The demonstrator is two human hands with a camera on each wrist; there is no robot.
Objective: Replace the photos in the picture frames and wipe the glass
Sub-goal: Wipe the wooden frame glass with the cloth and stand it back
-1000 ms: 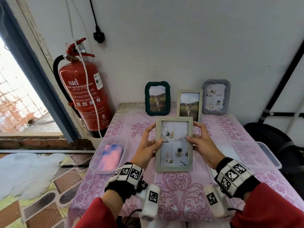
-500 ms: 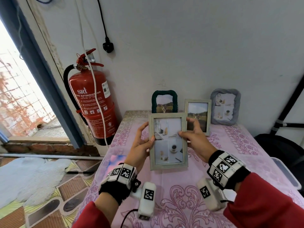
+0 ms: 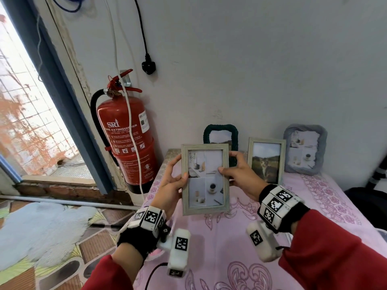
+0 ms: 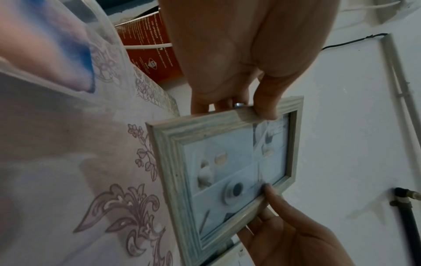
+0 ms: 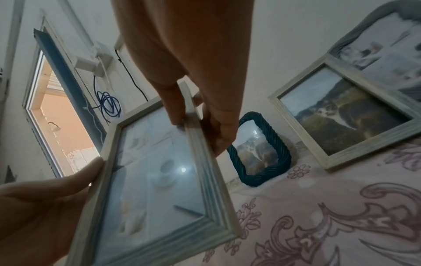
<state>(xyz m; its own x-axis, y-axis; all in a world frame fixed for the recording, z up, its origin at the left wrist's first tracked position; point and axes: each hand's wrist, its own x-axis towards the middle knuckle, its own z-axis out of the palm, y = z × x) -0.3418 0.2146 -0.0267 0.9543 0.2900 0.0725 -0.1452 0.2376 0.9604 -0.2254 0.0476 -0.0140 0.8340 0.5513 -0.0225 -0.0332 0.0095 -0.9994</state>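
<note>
Pale wooden frame (image 3: 205, 179) is held upright above the near table (image 3: 314, 206), pinched at its side rails by left hand (image 3: 170, 185) and right hand (image 3: 240, 176). Thumbs are best kept off the glass; it should be set down level, well apart from the standing frames.

Standing against a white wall (image 3: 261, 59): a table under a pink floral cloth (image 3: 240, 237). Hanging left of the table: a red fire extinguisher (image 3: 125, 139). Further left, letting in daylight: a blue-framed doorway (image 3: 69, 97). Lying below: a patterned floor (image 3: 62, 260).
</note>
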